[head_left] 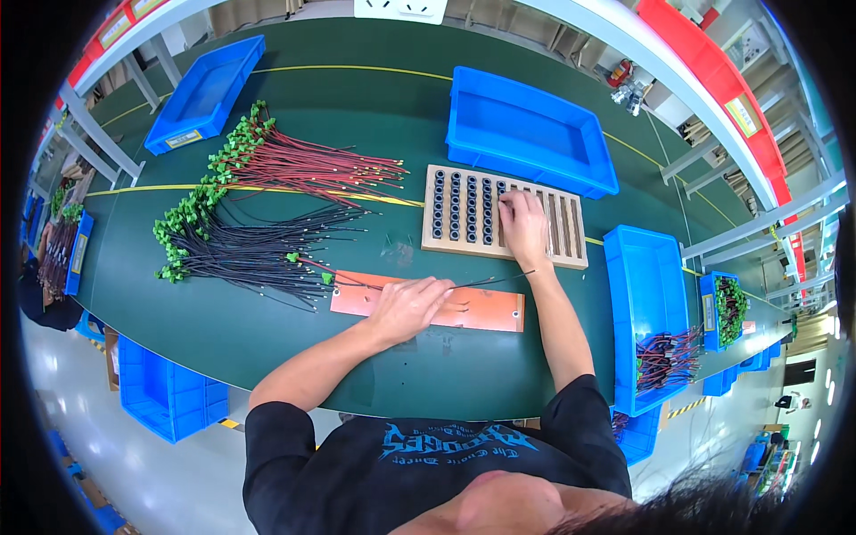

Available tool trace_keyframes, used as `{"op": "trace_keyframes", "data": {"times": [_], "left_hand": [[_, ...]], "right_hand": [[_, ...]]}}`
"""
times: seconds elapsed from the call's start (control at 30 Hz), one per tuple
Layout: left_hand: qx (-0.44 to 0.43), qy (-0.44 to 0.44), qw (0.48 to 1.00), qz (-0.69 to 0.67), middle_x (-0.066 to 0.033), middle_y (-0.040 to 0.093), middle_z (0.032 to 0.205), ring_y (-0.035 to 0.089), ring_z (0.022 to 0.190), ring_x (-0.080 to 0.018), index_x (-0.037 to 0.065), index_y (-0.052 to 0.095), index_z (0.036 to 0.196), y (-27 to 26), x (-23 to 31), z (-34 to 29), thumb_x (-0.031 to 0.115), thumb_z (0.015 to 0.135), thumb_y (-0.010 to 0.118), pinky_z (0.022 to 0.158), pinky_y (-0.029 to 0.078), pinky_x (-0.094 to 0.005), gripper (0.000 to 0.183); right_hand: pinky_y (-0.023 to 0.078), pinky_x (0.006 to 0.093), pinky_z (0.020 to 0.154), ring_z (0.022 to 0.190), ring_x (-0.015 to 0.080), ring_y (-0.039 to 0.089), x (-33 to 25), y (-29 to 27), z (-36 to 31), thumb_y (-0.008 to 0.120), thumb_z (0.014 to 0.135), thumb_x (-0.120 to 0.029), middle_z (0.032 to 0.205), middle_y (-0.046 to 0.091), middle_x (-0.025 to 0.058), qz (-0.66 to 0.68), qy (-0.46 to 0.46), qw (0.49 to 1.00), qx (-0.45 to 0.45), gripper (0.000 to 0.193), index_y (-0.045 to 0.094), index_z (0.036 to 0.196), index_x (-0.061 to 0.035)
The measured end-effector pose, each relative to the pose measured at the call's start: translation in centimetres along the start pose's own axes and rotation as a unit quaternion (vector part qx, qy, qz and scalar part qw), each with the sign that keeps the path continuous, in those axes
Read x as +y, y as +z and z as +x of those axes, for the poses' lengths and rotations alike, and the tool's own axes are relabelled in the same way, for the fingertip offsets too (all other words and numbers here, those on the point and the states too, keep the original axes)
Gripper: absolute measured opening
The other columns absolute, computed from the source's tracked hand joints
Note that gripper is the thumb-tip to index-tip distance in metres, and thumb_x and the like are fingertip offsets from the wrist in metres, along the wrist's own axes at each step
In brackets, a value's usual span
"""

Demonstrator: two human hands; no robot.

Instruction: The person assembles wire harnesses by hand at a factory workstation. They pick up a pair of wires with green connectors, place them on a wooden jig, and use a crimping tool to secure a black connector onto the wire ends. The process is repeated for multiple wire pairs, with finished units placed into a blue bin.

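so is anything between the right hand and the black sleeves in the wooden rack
Nothing visible. The right hand rests directly on the slotted wooden rack, its fingertips at the rows of short black tube sleeves. The left hand holds a thin black wire down on the flat orange board, clear of the rack.

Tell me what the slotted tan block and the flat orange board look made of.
Slotted tan block under the right hand: probably wood or fibreboard; pale, matt, with routed grooves. Flat orange board under the left hand: probably rigid plastic or laminate; smooth, even colour, slight sheen.
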State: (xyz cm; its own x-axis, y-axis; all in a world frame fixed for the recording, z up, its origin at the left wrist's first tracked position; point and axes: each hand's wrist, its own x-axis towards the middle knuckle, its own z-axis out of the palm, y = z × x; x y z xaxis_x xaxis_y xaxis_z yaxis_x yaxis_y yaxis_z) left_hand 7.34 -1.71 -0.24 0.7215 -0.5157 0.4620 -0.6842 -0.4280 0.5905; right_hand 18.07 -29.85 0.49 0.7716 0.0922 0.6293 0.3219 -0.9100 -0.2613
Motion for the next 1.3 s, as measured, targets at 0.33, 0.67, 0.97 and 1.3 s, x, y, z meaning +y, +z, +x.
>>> {"op": "trace_keyframes", "data": {"times": [0.33,0.67,0.97,1.3], "left_hand": [[0.005,-0.027,1.0,-0.01,-0.0131,0.071,0.091,0.071,0.077,-0.0352,0.005,0.069,0.108,-0.3,0.4,0.4,0.017,0.101,0.062,0.065,0.057,-0.0463,0.016],[0.006,-0.033,0.999,-0.01,-0.0106,0.072,0.09,0.071,0.078,-0.0334,0.006,0.069,0.108,-0.2,0.6,0.7,0.017,0.1,0.062,0.063,0.056,-0.0453,0.015],[-0.029,-0.053,0.998,-0.035,-0.0127,0.071,0.088,0.069,0.074,-0.0348,0.003,0.072,0.107,-1.1,1.1,1.3,0.019,0.101,0.061,0.062,0.053,-0.045,0.02],[-0.097,-0.009,0.995,0.003,-0.0115,0.07,0.089,0.069,0.072,-0.0361,0.009,0.072,0.116,-1.9,1.4,1.7,0.021,0.101,0.06,0.063,0.055,-0.0482,0.022]], "right_hand": [[0.06,0.0348,0.082,0.102,0.0235,0.072,-2.5,-10.1,-7.5,0.062,0.104,-0.007,0.109,0.071,0.0098,0.637,0.348,0.687,0.034,0.028,0.064,0.13,0.002],[0.057,0.0337,0.085,0.106,0.0205,0.068,-4.1,-10.1,-8.8,0.066,0.102,-0.008,0.115,0.07,0.0107,0.6,0.345,0.721,0.022,0.034,0.061,0.135,0.0002],[0.053,0.0294,0.081,0.101,0.0165,0.067,-7.4,-7.8,-10.0,0.067,0.102,-0.009,0.117,0.071,0.0119,0.651,0.389,0.652,-0.008,0.032,0.062,0.132,-0.0006],[0.052,0.0287,0.077,0.098,0.0163,0.069,-8.6,-7.5,-10.0,0.065,0.103,-0.008,0.123,0.071,0.0161,0.655,0.356,0.666,-0.027,0.02,0.06,0.121,-0.0046]]}}
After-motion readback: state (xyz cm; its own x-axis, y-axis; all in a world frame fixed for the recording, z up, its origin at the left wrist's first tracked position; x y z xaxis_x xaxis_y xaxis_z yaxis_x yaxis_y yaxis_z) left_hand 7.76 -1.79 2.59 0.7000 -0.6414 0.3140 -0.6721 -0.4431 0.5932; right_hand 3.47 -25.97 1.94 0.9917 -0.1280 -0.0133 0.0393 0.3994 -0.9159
